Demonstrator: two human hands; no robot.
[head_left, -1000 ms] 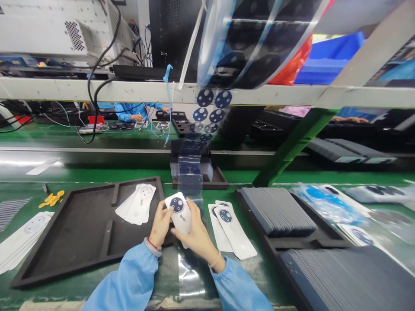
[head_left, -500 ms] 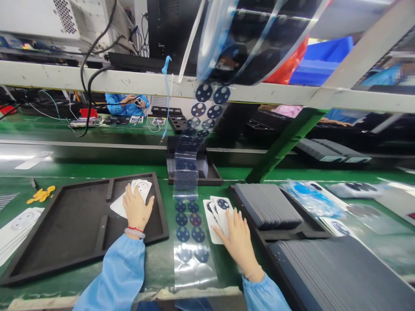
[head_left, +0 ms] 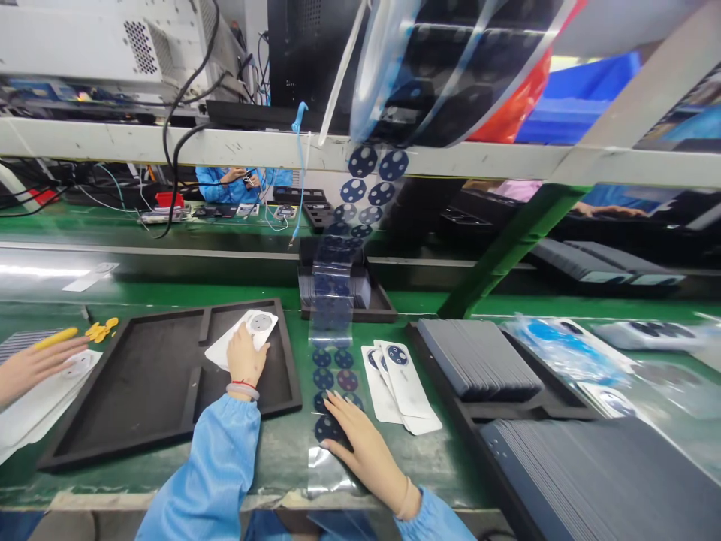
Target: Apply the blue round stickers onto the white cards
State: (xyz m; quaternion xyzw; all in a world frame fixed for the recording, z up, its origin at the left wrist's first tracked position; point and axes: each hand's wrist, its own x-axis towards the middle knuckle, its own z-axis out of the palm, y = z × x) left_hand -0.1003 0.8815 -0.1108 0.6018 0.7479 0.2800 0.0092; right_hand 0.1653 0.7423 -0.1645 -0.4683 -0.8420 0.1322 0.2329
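The left hand (head_left: 246,357) rests, palm down, on a fan of thin white rectangular cards with printed round outlines (head_left: 219,353), which lies in the flat black tray (head_left: 146,368) left of centre; its fingertips are hidden, so I cannot tell whether it grasps a card. The right hand (head_left: 366,443) lies at lower centre with fingers extended and thumb apart, pinching nothing visible, over a clear film strip (head_left: 332,323) bearing 2 columns of round navy discs with small holes (head_left: 323,377).

Good handling here seems to call for light fingers: keep the strip flat, touch a disc only at its rim, and lift a single card by its edge so the others stay put. Contact under the right palm is hard to judge, since the hand covers it.

Just right of the strip, 3 white cards with navy discs (head_left: 408,394) overlap in a fan, leaving little elbow room before the stacked grey plates (head_left: 478,361) at the right. Overhead, a large roll of navy-disc film (head_left: 451,75) fills the top centre. At the left edge, a co-worker's hand (with a yellow finger cover (head_left: 56,338)) (head_left: 31,372) is over another pile of white cards (head_left: 34,424), beside small yellow pieces (head_left: 101,330).
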